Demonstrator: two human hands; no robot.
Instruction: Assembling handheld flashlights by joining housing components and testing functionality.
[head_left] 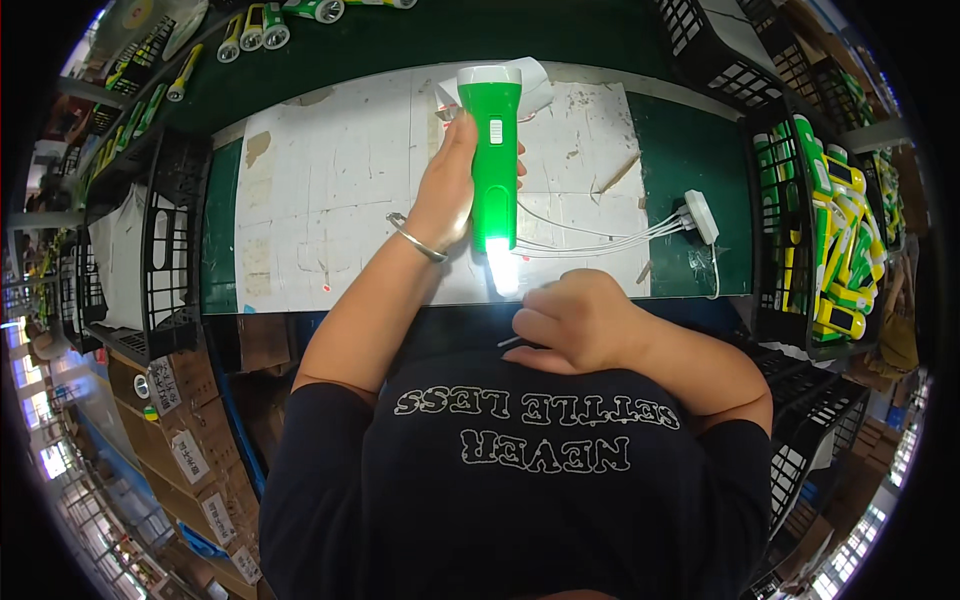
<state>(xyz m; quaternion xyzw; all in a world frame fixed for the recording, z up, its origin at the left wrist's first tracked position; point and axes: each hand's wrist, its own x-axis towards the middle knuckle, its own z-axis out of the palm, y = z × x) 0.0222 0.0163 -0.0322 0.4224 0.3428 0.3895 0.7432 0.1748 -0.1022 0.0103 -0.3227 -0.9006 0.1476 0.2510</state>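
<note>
My left hand (448,190) is wrapped round a green flashlight (494,165), held upright over the near part of the white board. Its wide white-rimmed head points away from me, and a pale switch sits on its upper side. The end nearest me has a lamp part (503,268) glowing bright white. Close to that lit end, my right hand (580,322) is closed with its fingers curled. A thin pale piece (509,342) sticks out by its fingertips; its kind is too small to tell. Behind the flashlight head lies crumpled white paper (537,88).
A white power strip (701,217) with several white cables lies right on the worn board (340,170). Black crates flank the table; the right crate (795,290) holds green and yellow flashlights (842,250). More flashlights (252,30) stand at the far left. Cardboard boxes (190,450) are lower left.
</note>
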